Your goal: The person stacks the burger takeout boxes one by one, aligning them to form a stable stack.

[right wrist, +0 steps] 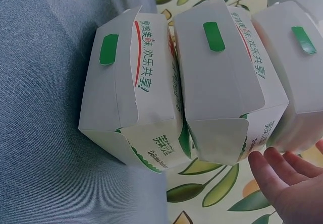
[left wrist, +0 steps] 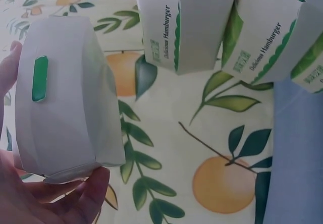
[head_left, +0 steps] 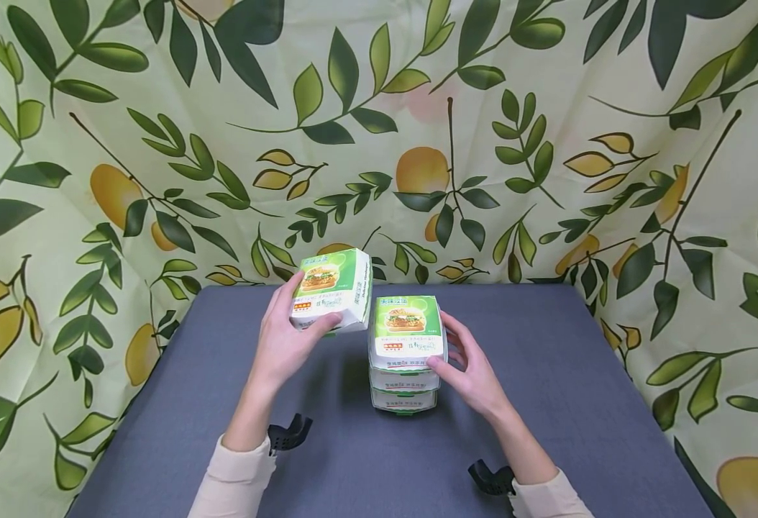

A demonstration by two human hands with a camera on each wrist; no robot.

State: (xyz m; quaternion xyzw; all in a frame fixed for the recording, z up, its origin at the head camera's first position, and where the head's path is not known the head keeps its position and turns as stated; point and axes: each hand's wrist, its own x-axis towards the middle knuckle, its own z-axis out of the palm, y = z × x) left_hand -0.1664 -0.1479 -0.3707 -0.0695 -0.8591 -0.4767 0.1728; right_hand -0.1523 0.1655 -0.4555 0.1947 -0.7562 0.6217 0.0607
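Note:
My left hand (head_left: 286,338) grips a green-and-white hamburger box (head_left: 331,290), thumb at its front and fingers along its left side. That box is tilted and held in the air, up and to the left of a stack. The stack has a top hamburger box (head_left: 408,327), a middle hamburger box (right wrist: 227,77) and a bottom hamburger box (right wrist: 136,88), all upright with their lids down. My right hand (head_left: 472,367) rests against the top box's right side, its fingers fairly straight and its thumb by the front right corner.
The stack stands on a blue-grey table (head_left: 534,324) near its middle. Behind and beside the table hangs a leaf-and-fruit patterned cloth (head_left: 366,173). A black strap-like piece shows at the left wrist (head_left: 290,433) and another at the right wrist (head_left: 490,478).

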